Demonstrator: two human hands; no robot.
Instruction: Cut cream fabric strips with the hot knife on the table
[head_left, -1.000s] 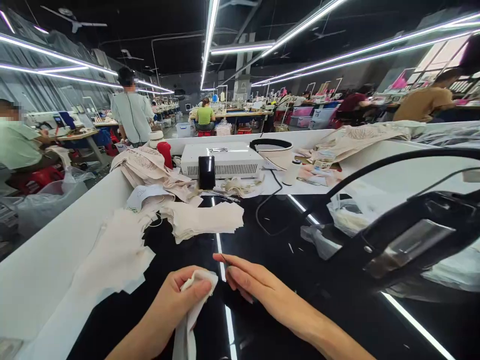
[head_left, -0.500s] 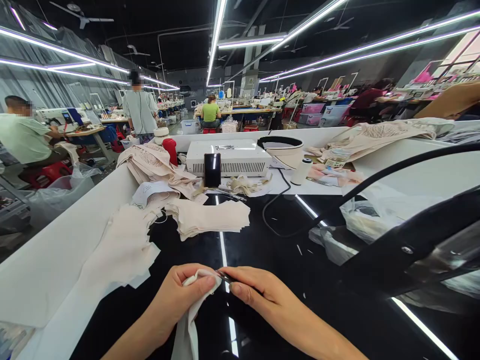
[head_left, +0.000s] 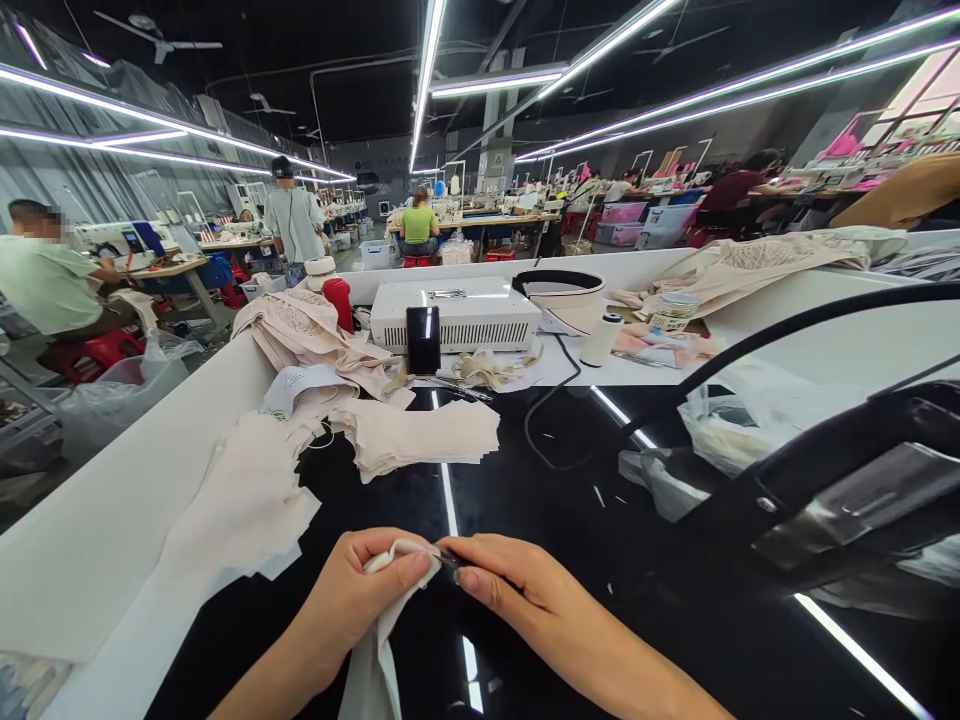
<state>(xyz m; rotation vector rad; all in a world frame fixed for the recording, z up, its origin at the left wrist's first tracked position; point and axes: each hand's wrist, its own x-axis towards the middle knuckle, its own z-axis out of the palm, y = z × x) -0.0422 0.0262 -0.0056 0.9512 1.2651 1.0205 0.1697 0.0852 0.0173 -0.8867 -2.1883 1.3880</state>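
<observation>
My left hand [head_left: 367,590] pinches a folded piece of pale fabric [head_left: 382,655] between thumb and fingers, and the cloth hangs down towards me. Facing it, my right hand [head_left: 517,580] is closed round a small dark metal tool [head_left: 448,557] with a narrow tip. That tip meets the fabric edge at my left fingertips; most of the tool is hidden inside my grip, so its exact kind is unclear. Beyond my hands lies a stack of cream fabric pieces [head_left: 420,435] on the glossy black tabletop [head_left: 555,510]. More cream pieces [head_left: 240,500] spread to the left.
A black machine arm [head_left: 817,490] stands close on the right, with plastic bags [head_left: 735,420] behind it. At the back are a phone [head_left: 423,340], a vented white box [head_left: 457,315], a round container [head_left: 562,295] and heaped lace fabric [head_left: 292,325]. Co-workers sit farther off.
My hands stay almost in place, with the tool tip still at the fabric edge. The view has shifted slightly, and a standing person in the background has moved right.
</observation>
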